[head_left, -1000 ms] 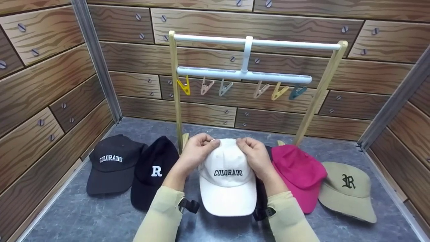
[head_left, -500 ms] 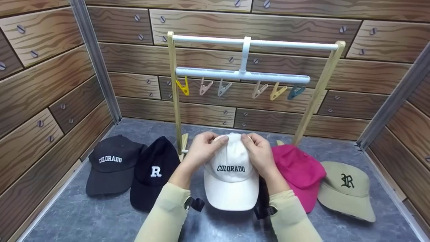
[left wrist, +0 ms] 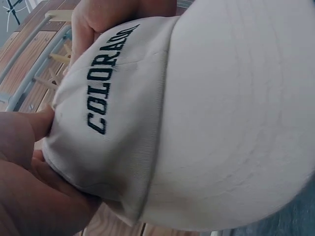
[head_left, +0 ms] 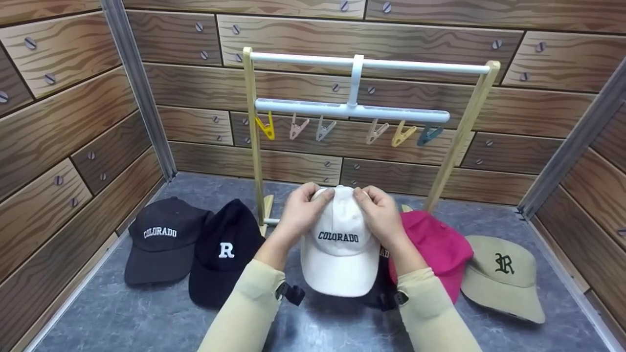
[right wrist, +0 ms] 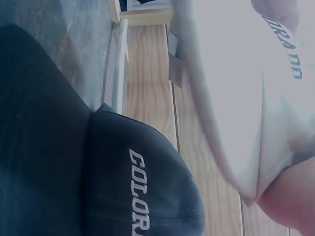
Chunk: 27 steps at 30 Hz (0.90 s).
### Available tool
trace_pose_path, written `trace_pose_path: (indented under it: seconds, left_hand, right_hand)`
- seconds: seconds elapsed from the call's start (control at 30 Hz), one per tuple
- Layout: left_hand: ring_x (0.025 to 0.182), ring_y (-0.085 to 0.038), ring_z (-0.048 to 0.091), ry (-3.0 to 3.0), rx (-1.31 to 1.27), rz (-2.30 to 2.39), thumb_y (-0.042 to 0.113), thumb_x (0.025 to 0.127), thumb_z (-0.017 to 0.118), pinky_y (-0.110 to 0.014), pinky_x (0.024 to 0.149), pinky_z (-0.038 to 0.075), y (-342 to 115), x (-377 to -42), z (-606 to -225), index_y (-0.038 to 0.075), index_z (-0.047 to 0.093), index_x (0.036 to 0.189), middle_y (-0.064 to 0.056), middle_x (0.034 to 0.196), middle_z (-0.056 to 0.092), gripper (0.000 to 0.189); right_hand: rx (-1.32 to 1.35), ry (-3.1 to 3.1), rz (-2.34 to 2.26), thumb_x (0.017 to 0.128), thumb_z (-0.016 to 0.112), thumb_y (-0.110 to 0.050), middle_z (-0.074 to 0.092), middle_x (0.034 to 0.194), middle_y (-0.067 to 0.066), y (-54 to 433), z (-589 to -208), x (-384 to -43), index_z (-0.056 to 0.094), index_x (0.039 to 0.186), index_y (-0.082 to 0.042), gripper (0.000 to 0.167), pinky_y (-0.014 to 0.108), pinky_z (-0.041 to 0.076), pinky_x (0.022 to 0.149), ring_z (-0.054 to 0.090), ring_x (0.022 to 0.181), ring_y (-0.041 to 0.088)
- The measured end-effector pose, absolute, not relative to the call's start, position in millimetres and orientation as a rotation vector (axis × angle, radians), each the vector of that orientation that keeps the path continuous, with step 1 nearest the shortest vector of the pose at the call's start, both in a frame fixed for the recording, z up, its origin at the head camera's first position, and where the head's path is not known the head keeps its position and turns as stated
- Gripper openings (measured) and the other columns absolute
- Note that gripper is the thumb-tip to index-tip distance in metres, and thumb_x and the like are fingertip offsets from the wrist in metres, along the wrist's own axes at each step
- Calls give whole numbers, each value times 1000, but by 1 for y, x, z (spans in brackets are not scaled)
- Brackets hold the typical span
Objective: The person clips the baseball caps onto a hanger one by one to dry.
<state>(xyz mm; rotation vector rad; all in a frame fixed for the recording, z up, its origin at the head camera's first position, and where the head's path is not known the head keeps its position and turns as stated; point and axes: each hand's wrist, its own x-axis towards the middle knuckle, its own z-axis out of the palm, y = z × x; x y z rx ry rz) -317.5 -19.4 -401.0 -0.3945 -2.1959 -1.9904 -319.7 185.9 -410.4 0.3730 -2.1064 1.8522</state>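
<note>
A white baseball cap (head_left: 340,264) with COLORADO across its front hangs in the air, brim down and facing me. My left hand (head_left: 302,210) pinches the top of its crown on the left, thumb in front. On the right side of the crown, my right hand (head_left: 381,212) pinches it the same way. In the left wrist view the cap's brim (left wrist: 231,113) fills the right half. The right wrist view shows a dark cap (right wrist: 142,172) with white lettering below the raised white one; in the head view it is mostly hidden behind the white cap and my right arm.
Behind stands a rack (head_left: 462,137) carrying a white hanger bar (head_left: 303,106) with several coloured clips (head_left: 325,129). On the grey table (head_left: 132,318) lie a charcoal cap (head_left: 164,244) and black R cap (head_left: 226,264) at left, a magenta cap (head_left: 435,249) and khaki cap (head_left: 506,278) at right.
Both hands have lifted the white cap upward and slightly right, toward the rack. More of the dark cap's lettering now shows beside it. The other caps lie where they were.
</note>
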Motion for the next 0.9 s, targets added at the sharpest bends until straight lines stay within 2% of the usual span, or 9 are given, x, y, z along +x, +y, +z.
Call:
trace_pose_path:
  seconds: [0.13, 0.37, 0.57, 0.9]
  left_hand:
    - [79, -14, 61, -2108, -426, -2048, 28, 107, 77, -26, 65, 53, -13, -321, -402, 10, 68, 90, 1, 88, 64, 26]
    - [74, -13, 60, -2037, -461, -2113, 26, 106, 78, -25, 62, 52, -5, -326, -400, 11, 65, 88, 1, 82, 62, 27]
    - [72, -12, 62, -2050, -425, -2167, 24, 105, 80, -25, 61, 55, -1, -332, -396, 11, 67, 88, 1, 83, 65, 24]
    - [70, -12, 61, -2127, -472, -2093, 30, 105, 79, -26, 61, 54, 10, -342, -390, 11, 68, 88, 2, 81, 63, 27]
  right_hand:
    - [371, -2086, 1851, 112, 67, -17, 64, 73, 1, 190, -408, -322, 70, 86, 3, 33, 23, 51, 57, 59, 64, 9]
    - [351, -2086, 1854, 112, 67, -17, 64, 74, 1, 198, -404, -324, 71, 85, 1, 33, 23, 52, 58, 59, 65, 9]
    - [370, -2097, 1831, 112, 68, -19, 64, 73, 1, 205, -401, -329, 69, 83, 0, 34, 23, 52, 58, 60, 65, 10]
    - [338, -2107, 1808, 112, 68, -21, 64, 72, 1, 218, -395, -333, 69, 85, 1, 35, 24, 53, 57, 61, 62, 9]
